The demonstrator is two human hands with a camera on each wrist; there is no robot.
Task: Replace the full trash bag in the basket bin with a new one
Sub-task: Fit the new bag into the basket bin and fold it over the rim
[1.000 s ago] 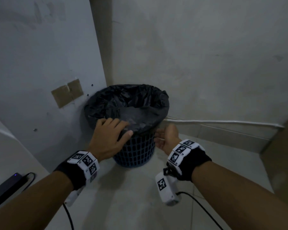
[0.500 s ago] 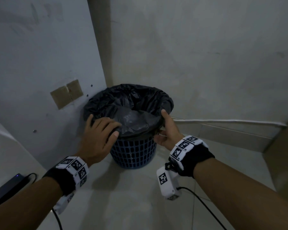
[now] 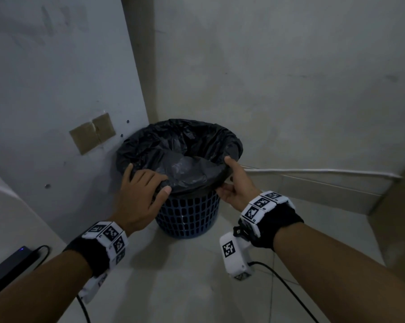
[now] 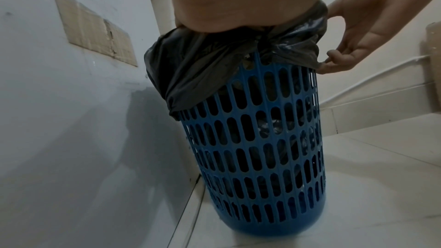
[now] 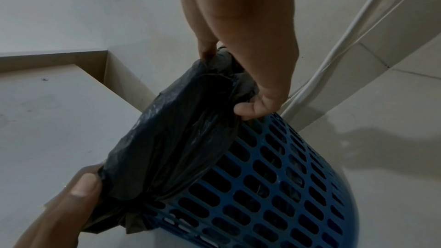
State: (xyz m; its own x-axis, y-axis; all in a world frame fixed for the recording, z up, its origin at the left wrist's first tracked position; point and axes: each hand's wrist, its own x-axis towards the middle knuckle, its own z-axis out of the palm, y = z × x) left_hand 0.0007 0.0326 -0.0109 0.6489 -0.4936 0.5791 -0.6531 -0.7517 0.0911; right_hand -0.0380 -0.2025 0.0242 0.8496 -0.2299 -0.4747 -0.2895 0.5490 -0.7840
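Note:
A blue slotted basket bin (image 3: 189, 215) stands on the floor in a wall corner. A black trash bag (image 3: 185, 145) lines it, its edge folded down over the rim. My left hand (image 3: 140, 190) lies over the near-left rim; in the right wrist view its thumb (image 5: 83, 186) grips a bunched fold of the bag (image 5: 179, 139). My right hand (image 3: 234, 183) holds the right rim, thumb on top. In the left wrist view its fingers (image 4: 334, 59) curl under the bag's hem (image 4: 298, 52). The bag's contents are hidden, apart from dark shapes behind the bin's slots (image 4: 257, 148).
A black power adapter (image 3: 8, 269) with a blue light lies at the lower left. A white cable (image 3: 313, 170) runs along the right wall's base. A cardboard patch (image 3: 92, 132) is stuck on the left wall. A brown box (image 3: 402, 217) stands at the right edge.
My right hand rose from beside the bin to the right rim and took hold of the bag's edge. My left hand slid left along the near rim.

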